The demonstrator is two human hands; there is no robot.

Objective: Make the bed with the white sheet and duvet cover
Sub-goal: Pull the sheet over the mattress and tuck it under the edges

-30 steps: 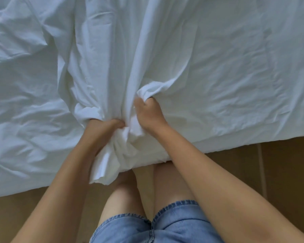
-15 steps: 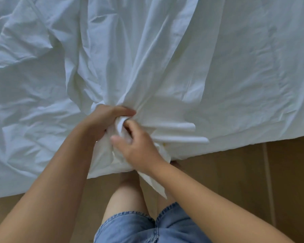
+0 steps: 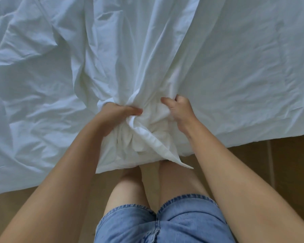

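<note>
The right hand's fingers (image 3: 179,99) are bent over a fold of a gathered bunch of plain white woven bedding cloth (image 3: 147,81), their tips hidden in the fabric. Its thumb (image 3: 166,101) sticks out to the left and rests on the cloth, so the right hand (image 3: 180,111) pinches that fold. Just beside it, across a puffed pocket of the same cloth, the left hand (image 3: 116,114) grips the gather tightly. One digit (image 3: 133,111), seemingly the thumb, lies flat across the front and points right, while the rest of its fingers are buried in the folds. The two hands do not touch each other.

From the two grips, long pleats fan upward and outward across the bed. Below the hands the bunch hangs past the bed's near edge. One stitched hem band (image 3: 158,146) runs diagonally down it and ends in a pointed corner in front of the right leg.

To the left lies a second layer, a flatter, heavily creased white cloth (image 3: 25,106). It is spread over the mattress and draped over the near edge. Which of the two layers is the sheet and which the duvet cover cannot be told.

Nearer the camera are two bare forearms and two bare legs, left (image 3: 128,186) and right (image 3: 175,181). There is also one pair of blue denim shorts (image 3: 165,225) with pale stitching along both leg hems. Beneath everything is a tan wooden floor (image 3: 291,169), crossed on the right by one pale line (image 3: 270,158) running away from the bed.
</note>
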